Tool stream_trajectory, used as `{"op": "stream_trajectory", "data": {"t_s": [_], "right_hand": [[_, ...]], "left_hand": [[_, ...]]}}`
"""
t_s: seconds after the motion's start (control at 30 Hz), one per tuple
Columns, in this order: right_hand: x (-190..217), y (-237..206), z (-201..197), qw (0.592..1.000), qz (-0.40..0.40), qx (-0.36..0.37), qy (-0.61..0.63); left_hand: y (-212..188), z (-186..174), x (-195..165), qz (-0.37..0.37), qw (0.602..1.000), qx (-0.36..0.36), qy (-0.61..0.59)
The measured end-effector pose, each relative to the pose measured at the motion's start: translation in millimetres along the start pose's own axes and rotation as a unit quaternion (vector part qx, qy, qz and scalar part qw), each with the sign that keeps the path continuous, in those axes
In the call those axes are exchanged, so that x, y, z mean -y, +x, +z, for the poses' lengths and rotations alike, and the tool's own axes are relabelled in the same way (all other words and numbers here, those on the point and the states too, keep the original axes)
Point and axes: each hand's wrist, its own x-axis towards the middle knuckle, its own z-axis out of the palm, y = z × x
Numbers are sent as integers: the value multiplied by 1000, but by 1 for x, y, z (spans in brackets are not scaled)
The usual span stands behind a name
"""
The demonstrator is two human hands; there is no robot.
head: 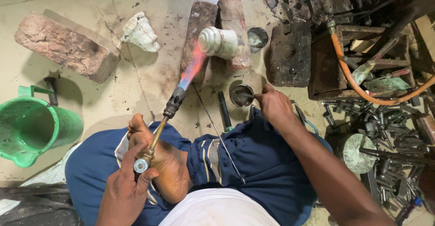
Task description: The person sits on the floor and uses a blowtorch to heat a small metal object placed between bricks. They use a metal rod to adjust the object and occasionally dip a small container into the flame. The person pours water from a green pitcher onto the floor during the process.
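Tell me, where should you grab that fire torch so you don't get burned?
Grip the torch at its back end by the round valve knob, coming from behind as the left hand does. The flame shoots out the far tip, so the rear of the brass tube sits farthest from it.

Brass-coloured metal torch (pixel 159 133); rough bricks (pixel 68 44); glossy green plastic jug (pixel 36 126).

Floor-level metalworking workshop: lit gas torch (pixel 174 101) firing at bricks (pixel 217 33) on a stained tile floor (pixel 149 72), orange gas hose (pixel 358 83), heap of steel punches and tools (pixel 389 131), iron block (pixel 290 53).
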Motion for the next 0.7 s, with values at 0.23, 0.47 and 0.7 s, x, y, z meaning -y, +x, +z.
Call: {"op": "stream_trajectory", "data": {"t_s": [0.23,0.47,0.7], "right_hand": [[-21,-8,-5,990,55,13,132],[-28,-41,-35,925,197,39,323],[5,-31,-89,939,148,-30,311]], "left_hand": [[0,-2,2,38,999,-22,-16],[3,-4,3,-5,1000,-4,-12],[2,-13,4,27,998,-44,-22]]}}
